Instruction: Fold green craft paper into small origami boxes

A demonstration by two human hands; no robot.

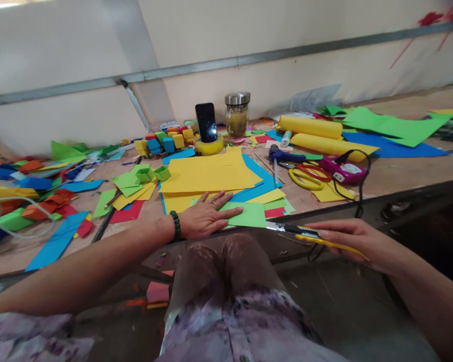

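Note:
My left hand (pixel 206 215) lies flat, fingers spread, pressing a light green paper (pixel 251 214) at the table's front edge. My right hand (pixel 353 241) is wrapped round a yellow and black utility knife (pixel 311 234). The knife's metal blade (pixel 274 226) points left and meets the right edge of the green paper; whether it lies under or against the paper I cannot tell. Beyond my left hand lie large yellow sheets (pixel 211 173) over blue paper (pixel 262 173).
Red and yellow scissors (pixel 305 178), a blue glue gun (pixel 287 154) and a magenta device (pixel 343 171) with a black cord lie at right. Behind stand a phone (pixel 206 122) and a lidded glass jar (pixel 237 115). Coloured paper boxes (pixel 169 141) and scraps cover the left.

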